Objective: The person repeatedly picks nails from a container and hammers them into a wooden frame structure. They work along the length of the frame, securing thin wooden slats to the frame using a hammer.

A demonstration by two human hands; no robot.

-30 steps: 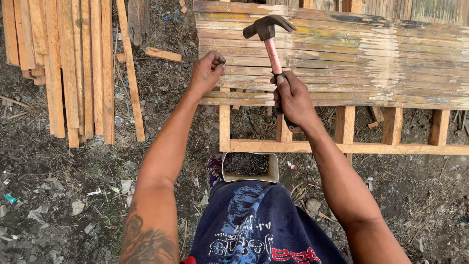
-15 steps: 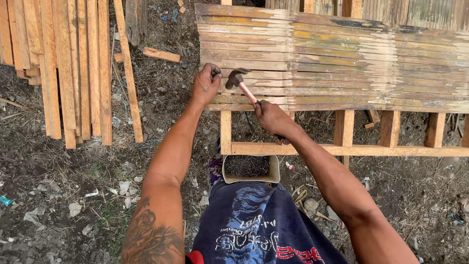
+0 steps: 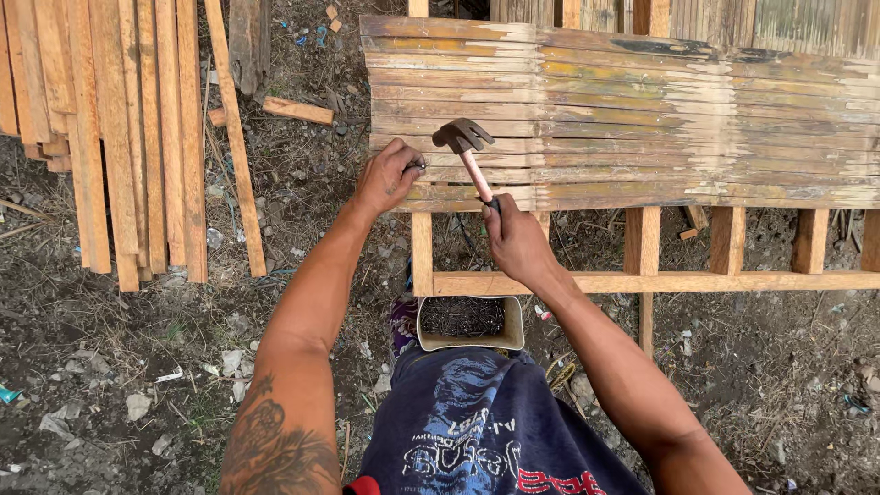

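The right hand (image 3: pixel 518 240) is wrapped tight round the hammer (image 3: pixel 469 151), low on its stiff, top-heavy handle, above the slats (image 3: pixel 642 119). Left hand (image 3: pixel 390 174) fingers pinch a tiny nail.

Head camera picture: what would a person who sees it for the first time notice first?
First the claw hammer, raised over the panel of bamboo slats at the centre, with the right hand closed on its handle. Just left of it, the left hand rests on the panel's left edge, fingers pinched together. Below, a small tub of nails sits by the wooden frame, and loose planks lie far left.
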